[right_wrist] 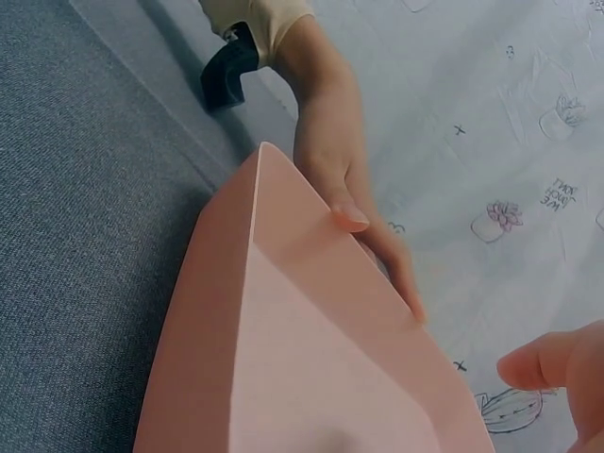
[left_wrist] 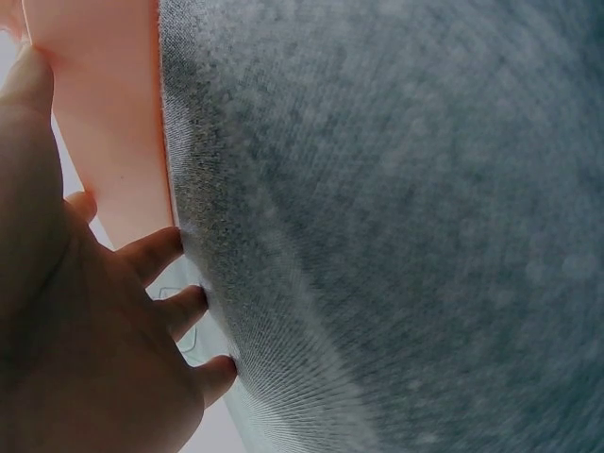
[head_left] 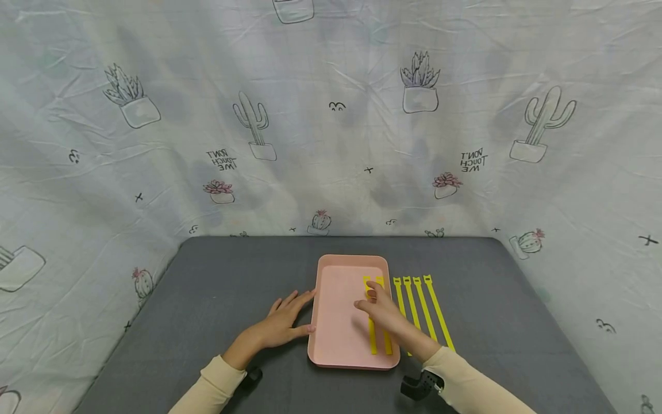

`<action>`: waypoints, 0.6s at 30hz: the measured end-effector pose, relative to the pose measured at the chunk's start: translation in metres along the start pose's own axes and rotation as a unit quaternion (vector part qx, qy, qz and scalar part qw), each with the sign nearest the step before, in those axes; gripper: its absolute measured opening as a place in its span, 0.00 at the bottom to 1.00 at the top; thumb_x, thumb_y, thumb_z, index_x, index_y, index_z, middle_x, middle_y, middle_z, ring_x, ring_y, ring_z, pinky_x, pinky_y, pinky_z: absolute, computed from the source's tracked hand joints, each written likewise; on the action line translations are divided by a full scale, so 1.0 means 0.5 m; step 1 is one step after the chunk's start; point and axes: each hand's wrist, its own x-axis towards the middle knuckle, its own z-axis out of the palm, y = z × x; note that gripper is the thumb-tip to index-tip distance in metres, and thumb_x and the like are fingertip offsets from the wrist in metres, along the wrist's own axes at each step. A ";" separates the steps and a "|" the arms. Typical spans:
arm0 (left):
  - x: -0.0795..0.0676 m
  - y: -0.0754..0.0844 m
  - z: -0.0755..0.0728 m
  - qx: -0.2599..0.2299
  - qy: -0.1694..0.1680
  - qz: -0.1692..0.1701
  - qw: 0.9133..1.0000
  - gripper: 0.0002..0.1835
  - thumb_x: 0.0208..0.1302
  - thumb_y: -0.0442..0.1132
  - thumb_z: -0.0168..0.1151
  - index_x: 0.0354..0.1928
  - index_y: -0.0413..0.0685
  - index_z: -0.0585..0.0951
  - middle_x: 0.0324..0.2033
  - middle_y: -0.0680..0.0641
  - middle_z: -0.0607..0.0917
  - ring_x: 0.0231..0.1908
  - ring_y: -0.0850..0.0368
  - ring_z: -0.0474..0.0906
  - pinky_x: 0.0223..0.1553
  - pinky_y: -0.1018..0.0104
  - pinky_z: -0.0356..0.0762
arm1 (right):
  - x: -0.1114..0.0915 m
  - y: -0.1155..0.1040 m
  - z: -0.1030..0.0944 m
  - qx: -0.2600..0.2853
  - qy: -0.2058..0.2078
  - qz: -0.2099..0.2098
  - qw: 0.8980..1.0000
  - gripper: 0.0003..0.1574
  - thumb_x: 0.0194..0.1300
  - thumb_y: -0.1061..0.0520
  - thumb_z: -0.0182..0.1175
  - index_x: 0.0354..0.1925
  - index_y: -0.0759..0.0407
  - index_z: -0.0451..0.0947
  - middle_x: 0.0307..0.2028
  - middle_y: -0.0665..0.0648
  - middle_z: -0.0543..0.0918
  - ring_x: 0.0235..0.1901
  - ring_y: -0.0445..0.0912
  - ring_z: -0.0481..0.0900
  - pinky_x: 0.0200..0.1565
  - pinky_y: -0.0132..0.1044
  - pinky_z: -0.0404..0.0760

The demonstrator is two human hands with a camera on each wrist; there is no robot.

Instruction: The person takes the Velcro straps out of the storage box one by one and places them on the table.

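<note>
A shallow pink tray (head_left: 338, 322) lies on the dark grey table. Two flat yellow cable straps (head_left: 373, 339) with slotted heads lie lengthwise along its right side. Over these straps hovers my right hand (head_left: 387, 313), thumb and fingers apart, nothing seen between them; it partly covers the straps. My left hand (head_left: 279, 326) is at the tray's left side, fingers spread, with index finger and thumb touching the rim. In the right wrist view, the left thumb (right_wrist: 351, 219) lies on the tray edge. Only the right thumb (right_wrist: 538, 363) shows there.
Several more yellow straps (head_left: 424, 302) lie side by side on the table (head_left: 233, 270), just right of the tray, partly under the right forearm. A pale cloth (head_left: 331, 144) printed with cacti hangs behind and beside the table.
</note>
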 end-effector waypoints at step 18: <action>0.005 -0.001 0.003 0.002 0.002 -0.007 1.000 0.44 0.69 0.62 0.55 0.79 0.58 0.50 0.77 0.42 0.58 0.77 0.32 0.45 0.68 0.23 0.38 | 0.010 -0.003 0.019 0.027 -0.019 -0.008 0.999 0.47 0.65 0.55 0.62 0.75 0.64 0.52 0.69 0.74 0.64 0.69 0.66 0.65 0.61 0.58 0.75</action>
